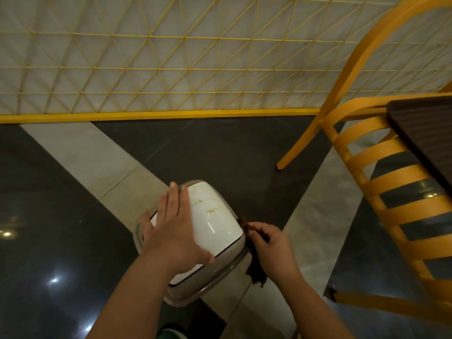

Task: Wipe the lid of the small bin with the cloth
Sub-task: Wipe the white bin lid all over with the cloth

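Dark glossy floor tiles (pixel 56 216) crossed by pale bands, with a yellow lattice fence (pixel 171 69) along the top of the frame. Low centre: right hand (pixel 271 250) with its grip pinching a dark brown cloth (pixel 254 270), fingers curled round the bunched top, the loose end dangling just off the lid's right edge. Left hand (pixel 171 226) spread flat, fingers straight, pressing on the left half of the white lid (pixel 215 216) of the small bin (pixel 195 292), probably steadying it. Lid's long axis running from lower left up toward frame centre; yellowish smears (pixel 208 206) on the bare right half, up and to the left of the cloth. Cloth hand plainly nearer the stains, apparently not yet on the white surface; next likely a short sweep leftward onto the lid. Right side: yellow slatted chair (pixel 381 182) and a dark bench (pixel 425 133) corner.
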{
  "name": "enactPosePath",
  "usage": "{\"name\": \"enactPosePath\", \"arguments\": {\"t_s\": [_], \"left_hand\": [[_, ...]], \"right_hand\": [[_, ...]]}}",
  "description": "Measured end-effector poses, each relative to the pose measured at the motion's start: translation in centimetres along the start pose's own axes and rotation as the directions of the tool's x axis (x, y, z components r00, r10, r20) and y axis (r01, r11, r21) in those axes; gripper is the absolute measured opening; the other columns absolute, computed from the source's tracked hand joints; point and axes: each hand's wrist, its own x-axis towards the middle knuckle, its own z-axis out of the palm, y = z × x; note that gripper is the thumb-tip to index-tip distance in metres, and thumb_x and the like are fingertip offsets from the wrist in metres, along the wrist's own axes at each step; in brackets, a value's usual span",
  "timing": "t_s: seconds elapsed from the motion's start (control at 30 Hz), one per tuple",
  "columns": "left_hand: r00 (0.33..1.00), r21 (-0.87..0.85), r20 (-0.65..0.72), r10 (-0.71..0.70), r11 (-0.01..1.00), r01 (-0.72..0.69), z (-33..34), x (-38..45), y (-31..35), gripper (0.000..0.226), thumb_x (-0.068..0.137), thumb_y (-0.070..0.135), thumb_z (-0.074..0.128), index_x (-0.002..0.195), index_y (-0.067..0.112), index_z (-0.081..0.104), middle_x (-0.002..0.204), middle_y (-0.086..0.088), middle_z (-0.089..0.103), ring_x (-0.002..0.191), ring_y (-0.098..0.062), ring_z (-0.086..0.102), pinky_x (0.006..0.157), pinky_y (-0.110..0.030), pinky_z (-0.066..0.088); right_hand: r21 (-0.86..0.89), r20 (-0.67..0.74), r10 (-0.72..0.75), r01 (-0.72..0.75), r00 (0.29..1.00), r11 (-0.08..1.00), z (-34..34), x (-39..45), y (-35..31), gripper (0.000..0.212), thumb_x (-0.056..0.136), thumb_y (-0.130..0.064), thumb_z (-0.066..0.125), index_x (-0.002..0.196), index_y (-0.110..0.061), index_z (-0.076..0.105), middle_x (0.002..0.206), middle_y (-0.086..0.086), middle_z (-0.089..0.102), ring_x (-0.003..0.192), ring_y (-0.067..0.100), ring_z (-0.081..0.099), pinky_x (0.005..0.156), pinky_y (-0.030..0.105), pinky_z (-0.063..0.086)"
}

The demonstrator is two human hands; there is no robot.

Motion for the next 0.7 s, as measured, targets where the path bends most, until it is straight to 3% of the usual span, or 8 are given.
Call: {"name": "enactPosePath", "arguments": {"t_s": [0.1,0.23,0.3,0.47,0.53,0.63,0.7], "left_hand": [[0.998,-0.133,0.057,0.019,0.991,-0.011,1.0,-0.6,0.4,0.156,0.044,0.078,0.070,0.128,0.023,-0.049,0.139,0.004,-0.052,0.132,-0.018,-0.042,0.110,-0.052,-0.017],[0.995,-0.200,-0.090,0.030,0.979,-0.048,2.4,-0.9,0.6,0.160,0.032,0.085,0.063,0.127,0.026,-0.050,0.140,0.006,-0.051,0.130,-0.015,-0.045,0.112,-0.052,-0.019],[0.994,-0.188,-0.109,0.025,0.981,-0.045,2.5,-0.8,0.6,0.159,0.029,0.085,0.059,0.129,0.024,-0.049,0.140,0.006,-0.051,0.130,-0.014,-0.045,0.111,-0.051,-0.020],[0.995,-0.135,-0.092,0.035,0.990,-0.047,2.4,-0.6,0.7,0.163,0.033,0.079,0.070,0.129,0.022,-0.048,0.142,0.003,-0.049,0.133,-0.018,-0.042,0.112,-0.053,-0.017],[0.995,-0.119,-0.097,0.033,0.992,-0.044,2.4,-0.5,0.6,0.162,0.035,0.078,0.071,0.130,0.022,-0.047,0.143,0.003,-0.047,0.134,-0.019,-0.040,0.112,-0.053,-0.018],[0.995,-0.125,-0.096,0.033,0.991,-0.045,2.2,-0.5,0.8,0.161,0.034,0.078,0.070,0.130,0.023,-0.047,0.142,0.005,-0.049,0.133,-0.018,-0.042,0.109,-0.051,-0.023],[0.994,-0.137,-0.102,0.033,0.990,-0.046,2.1,-0.6,0.8,0.158,0.035,0.080,0.066,0.130,0.023,-0.047,0.141,0.005,-0.049,0.132,-0.017,-0.043,0.107,-0.050,-0.025]], "right_hand": [[0.018,-0.091,-0.061,0.063,0.994,0.998,0.3,-1.8,-0.9,0.024,0.094,-0.017,0.056,0.101,-0.036,0.069,0.103,-0.012,0.060,0.090,-0.003,0.057,0.085,0.014,0.047],[0.017,-0.148,-0.276,0.281,0.950,0.960,1.2,-4.3,-2.2,0.024,0.090,-0.016,0.063,0.101,-0.036,0.070,0.102,-0.018,0.059,0.099,-0.001,0.056,0.087,0.016,0.044],[-0.018,-0.131,-0.317,0.318,0.939,0.948,1.6,-4.0,-2.4,0.022,0.090,-0.021,0.061,0.105,-0.035,0.070,0.105,-0.020,0.058,0.104,0.002,0.055,0.090,0.017,0.042],[0.040,-0.059,-0.050,0.052,0.997,0.998,2.2,-0.8,-1.7,0.021,0.096,-0.021,0.053,0.109,-0.031,0.067,0.105,-0.015,0.056,0.098,0.003,0.057,0.081,0.014,0.047],[0.063,-0.081,-0.009,0.014,0.997,0.998,2.4,-1.4,-1.2,0.020,0.095,-0.022,0.054,0.108,-0.033,0.066,0.105,-0.015,0.055,0.096,0.003,0.057,0.080,0.014,0.049],[0.152,-0.143,-0.041,0.063,0.989,0.986,2.5,-3.7,-1.0,0.021,0.093,-0.023,0.058,0.101,-0.040,0.068,0.098,-0.021,0.056,0.090,0.005,0.061,0.084,0.034,0.055],[0.155,-0.164,-0.159,0.185,0.973,0.970,2.4,-4.3,-1.5,0.022,0.091,-0.023,0.060,0.100,-0.042,0.069,0.100,-0.023,0.057,0.091,0.009,0.063,0.083,0.036,0.055]]}}
